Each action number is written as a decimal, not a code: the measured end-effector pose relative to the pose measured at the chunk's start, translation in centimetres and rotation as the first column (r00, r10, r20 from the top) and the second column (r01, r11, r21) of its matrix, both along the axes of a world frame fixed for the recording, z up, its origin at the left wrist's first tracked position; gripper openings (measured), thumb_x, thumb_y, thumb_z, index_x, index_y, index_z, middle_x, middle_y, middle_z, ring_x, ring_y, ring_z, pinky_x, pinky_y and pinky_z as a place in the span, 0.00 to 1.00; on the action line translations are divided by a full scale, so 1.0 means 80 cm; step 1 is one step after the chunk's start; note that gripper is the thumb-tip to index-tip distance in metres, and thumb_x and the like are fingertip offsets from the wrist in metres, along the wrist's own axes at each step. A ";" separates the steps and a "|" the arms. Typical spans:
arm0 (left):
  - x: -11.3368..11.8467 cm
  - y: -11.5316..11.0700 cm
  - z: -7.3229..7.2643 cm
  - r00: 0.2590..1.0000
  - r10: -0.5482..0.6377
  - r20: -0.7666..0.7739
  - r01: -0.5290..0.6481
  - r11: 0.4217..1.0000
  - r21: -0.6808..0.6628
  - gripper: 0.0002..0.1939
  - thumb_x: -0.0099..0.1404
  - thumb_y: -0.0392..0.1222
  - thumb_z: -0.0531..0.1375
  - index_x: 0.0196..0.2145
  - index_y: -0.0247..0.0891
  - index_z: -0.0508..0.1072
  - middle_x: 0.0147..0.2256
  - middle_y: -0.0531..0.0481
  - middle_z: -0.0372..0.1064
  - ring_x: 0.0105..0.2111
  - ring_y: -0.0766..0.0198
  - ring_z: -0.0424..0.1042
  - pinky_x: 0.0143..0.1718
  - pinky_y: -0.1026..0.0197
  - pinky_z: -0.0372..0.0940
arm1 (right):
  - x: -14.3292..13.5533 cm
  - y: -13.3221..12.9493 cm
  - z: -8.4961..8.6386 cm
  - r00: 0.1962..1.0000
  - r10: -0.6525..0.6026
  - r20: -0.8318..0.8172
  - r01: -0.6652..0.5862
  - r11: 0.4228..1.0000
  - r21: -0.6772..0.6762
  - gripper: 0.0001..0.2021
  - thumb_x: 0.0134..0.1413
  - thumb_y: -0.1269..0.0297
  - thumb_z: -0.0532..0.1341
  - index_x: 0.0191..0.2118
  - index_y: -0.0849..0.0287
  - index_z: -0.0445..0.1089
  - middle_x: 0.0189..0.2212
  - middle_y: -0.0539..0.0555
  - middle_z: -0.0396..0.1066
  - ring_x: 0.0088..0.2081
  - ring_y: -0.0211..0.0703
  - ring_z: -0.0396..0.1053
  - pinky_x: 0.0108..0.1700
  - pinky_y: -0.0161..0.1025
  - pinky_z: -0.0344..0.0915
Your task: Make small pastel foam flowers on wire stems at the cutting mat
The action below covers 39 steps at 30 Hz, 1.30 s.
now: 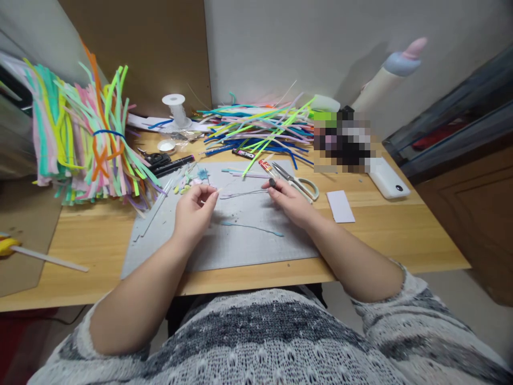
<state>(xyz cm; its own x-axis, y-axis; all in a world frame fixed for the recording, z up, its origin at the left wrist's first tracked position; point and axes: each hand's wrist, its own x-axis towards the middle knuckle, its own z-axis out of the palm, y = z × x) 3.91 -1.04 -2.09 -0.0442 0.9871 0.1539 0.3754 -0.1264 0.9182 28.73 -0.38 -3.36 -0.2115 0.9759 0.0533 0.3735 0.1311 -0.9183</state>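
My left hand (196,209) is closed in a pinch above the grey cutting mat (256,248). A thin pale strand seems to come from its fingertips, too fine to name. Between the fingers of my right hand (292,202) sits a small dark stub-like piece (272,183). A thin dark wire (246,193) with a lilac end runs along the mat to those fingertips; whether they grip it I cannot tell. Nearer me lies a thin blue pipe cleaner (252,228). Scissors (296,182) with pale handles rest just beyond my right hand.
A bundle of pipe cleaners (80,128) stands at the left, with loose pipe cleaners (260,128) heaped at the back. Also there are a white spool (175,109), black markers (172,166), small fuzzy pieces (196,182), a white card (340,206), a white device (388,177) and a yellow-handled tool (10,246).
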 end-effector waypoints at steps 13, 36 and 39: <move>0.004 -0.002 0.033 0.920 0.092 0.382 -0.090 0.996 -0.022 0.10 0.57 0.46 0.63 0.31 0.37 0.71 0.22 0.55 0.65 0.20 0.71 0.62 0.23 0.66 0.58 | -0.005 -0.043 0.077 0.850 0.078 -0.521 -0.094 0.996 -0.004 0.15 0.50 0.52 0.65 0.26 0.55 0.63 0.18 0.46 0.65 0.19 0.35 0.62 0.20 0.35 0.57; 0.036 -0.019 0.005 0.692 0.152 0.705 0.241 0.872 -0.425 0.13 0.49 0.43 0.70 0.28 0.33 0.72 0.26 0.55 0.66 0.20 0.76 0.60 0.21 0.69 0.57 | -0.044 -0.035 0.005 0.909 0.099 -0.405 -0.208 0.949 -0.235 0.14 0.51 0.52 0.63 0.34 0.55 0.61 0.21 0.43 0.56 0.20 0.31 0.53 0.22 0.33 0.51; 0.036 -0.021 0.005 0.693 0.137 0.708 0.251 0.874 -0.415 0.12 0.50 0.42 0.69 0.28 0.33 0.73 0.25 0.55 0.66 0.19 0.76 0.60 0.21 0.70 0.56 | -0.044 -0.035 0.004 0.890 0.080 -0.449 -0.216 0.941 -0.260 0.19 0.52 0.45 0.60 0.37 0.57 0.64 0.23 0.45 0.54 0.22 0.32 0.51 0.22 0.33 0.50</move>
<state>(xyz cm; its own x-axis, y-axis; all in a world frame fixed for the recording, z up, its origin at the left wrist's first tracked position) 6.79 -2.69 -1.68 0.1135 0.9287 -0.3530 -0.3919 0.3683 0.8431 25.22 -3.19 -3.04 -0.3775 0.9190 -0.1137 -0.0652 -0.1488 -0.9867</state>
